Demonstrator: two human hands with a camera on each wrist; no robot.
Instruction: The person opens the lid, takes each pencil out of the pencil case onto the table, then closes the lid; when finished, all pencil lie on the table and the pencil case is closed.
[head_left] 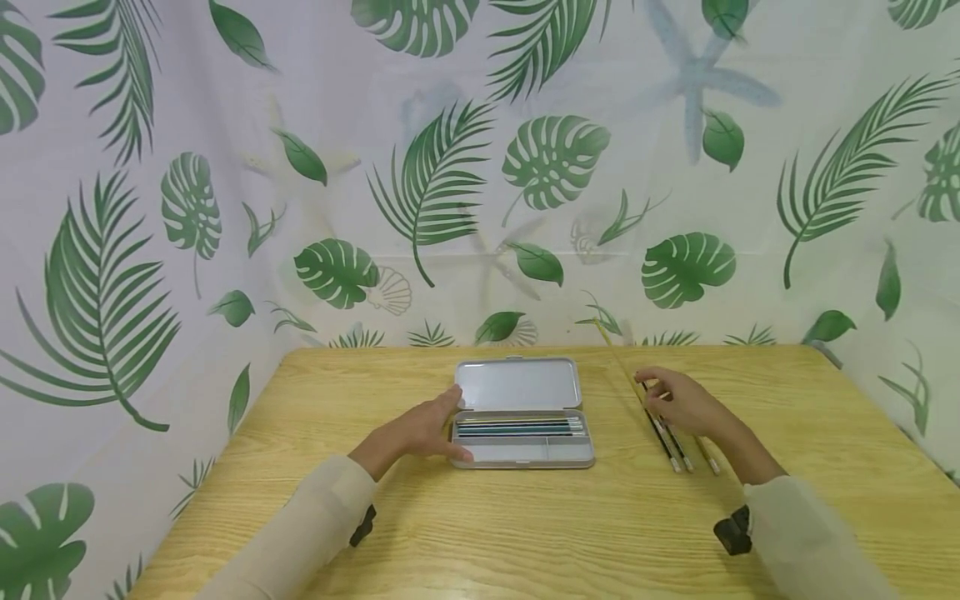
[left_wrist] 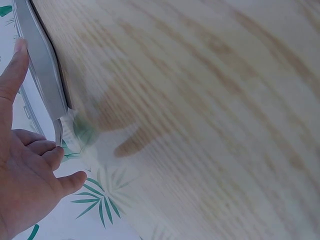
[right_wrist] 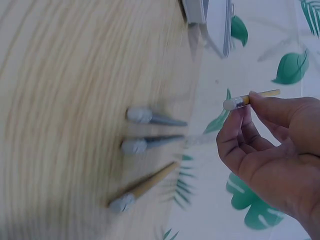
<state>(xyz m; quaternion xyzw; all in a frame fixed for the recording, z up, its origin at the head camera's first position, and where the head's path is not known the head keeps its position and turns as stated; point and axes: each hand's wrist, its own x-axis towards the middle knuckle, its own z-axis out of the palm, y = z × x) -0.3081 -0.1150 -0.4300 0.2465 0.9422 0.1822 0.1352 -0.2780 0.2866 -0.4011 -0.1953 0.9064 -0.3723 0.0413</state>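
The right hand (head_left: pixel 678 404) is pinching a yellow pencil (head_left: pixel 617 354) over the table (head_left: pixel 525 533), right of the pencil case (head_left: pixel 517 385) — three loose pencils (right_wrist: pixel 136 146) are lying nearby. The left hand (head_left: pixel 416 429) is holding the open case's left end between thumb and fingers.

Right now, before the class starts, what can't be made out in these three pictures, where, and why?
- Head view: the exact number of pencils in the case; they lie close together and look too small.
- Head view: the far end of the rightmost loose pencil; the right hand covers it.
- Left wrist view: the case's contents; its side wall blocks them.
- Right wrist view: most of the case; the top edge cuts it off.
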